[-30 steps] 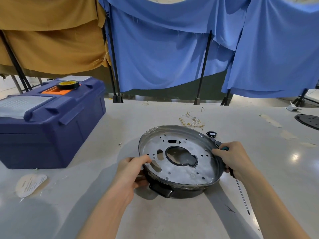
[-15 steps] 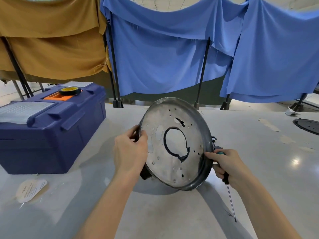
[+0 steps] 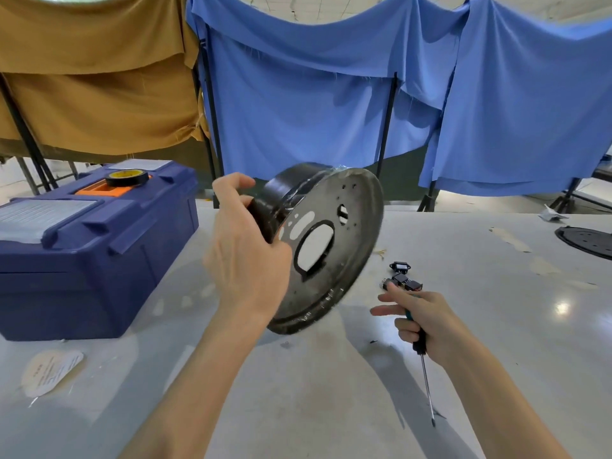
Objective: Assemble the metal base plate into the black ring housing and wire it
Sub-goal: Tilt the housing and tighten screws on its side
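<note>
Though flat before, housing [image 3: 286, 193] now tilted.

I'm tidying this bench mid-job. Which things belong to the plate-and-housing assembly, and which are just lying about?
In use: black ring housing with metal base plate, gripped by left hand; screwdriver in right hand; black connectors, probably for wiring.
Lying about: blue toolbox, tape roll on it, paper label, black disc.

Two hands: left hand [image 3: 245, 260], right hand [image 3: 427, 323]. One black ring housing [image 3: 284, 193], one metal base plate [image 3: 347, 260]. One screwdriver [image 3: 427, 389] at 5 o'clock. Small black connectors [image 3: 402, 279], three as far as I can tell. One blue toolbox [image 3: 99, 260] at 9 o'clock, one tape roll [image 3: 127, 177] on top. One paper label [image 3: 49, 371] on the surface [image 3: 314, 392]. One black disc [image 3: 586, 241] at 3 o'clock. One tan cloth [image 3: 99, 94], two blue cloths [image 3: 298, 104] at 12.
</note>
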### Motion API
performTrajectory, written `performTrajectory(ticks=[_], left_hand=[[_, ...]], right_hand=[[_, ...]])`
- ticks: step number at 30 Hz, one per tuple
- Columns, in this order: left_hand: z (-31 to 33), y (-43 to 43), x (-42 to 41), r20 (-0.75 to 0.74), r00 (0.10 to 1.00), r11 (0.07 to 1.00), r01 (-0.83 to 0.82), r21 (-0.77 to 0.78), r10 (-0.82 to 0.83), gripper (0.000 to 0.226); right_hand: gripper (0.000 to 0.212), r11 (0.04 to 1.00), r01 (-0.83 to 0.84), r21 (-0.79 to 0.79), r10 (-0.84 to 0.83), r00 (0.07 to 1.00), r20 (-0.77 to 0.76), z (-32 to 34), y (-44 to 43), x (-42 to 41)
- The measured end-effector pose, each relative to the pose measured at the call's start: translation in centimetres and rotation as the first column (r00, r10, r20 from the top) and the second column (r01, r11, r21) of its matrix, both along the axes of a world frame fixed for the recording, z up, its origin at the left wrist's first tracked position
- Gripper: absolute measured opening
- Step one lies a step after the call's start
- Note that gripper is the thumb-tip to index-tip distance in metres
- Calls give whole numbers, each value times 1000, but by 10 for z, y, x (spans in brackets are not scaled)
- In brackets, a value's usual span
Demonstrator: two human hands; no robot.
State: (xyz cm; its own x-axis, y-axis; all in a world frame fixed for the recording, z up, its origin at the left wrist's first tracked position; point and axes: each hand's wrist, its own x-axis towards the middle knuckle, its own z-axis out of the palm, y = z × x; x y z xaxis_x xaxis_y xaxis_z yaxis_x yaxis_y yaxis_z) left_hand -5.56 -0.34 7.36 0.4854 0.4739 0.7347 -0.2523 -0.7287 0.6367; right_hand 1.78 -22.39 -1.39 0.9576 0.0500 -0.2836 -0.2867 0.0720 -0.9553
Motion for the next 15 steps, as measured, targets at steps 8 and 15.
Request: performTrajectory(ticks=[8, 15], left_hand=[[-37, 16, -2, 35, 999, 916, -1, 401, -14, 67], [-55, 24, -1, 7, 998, 812, 46, 582, -61, 55]], right_hand=[[23, 982, -172, -73, 173, 985, -4, -8, 14, -5], [20, 642, -368, -672, 595, 792, 135, -12, 74, -14]])
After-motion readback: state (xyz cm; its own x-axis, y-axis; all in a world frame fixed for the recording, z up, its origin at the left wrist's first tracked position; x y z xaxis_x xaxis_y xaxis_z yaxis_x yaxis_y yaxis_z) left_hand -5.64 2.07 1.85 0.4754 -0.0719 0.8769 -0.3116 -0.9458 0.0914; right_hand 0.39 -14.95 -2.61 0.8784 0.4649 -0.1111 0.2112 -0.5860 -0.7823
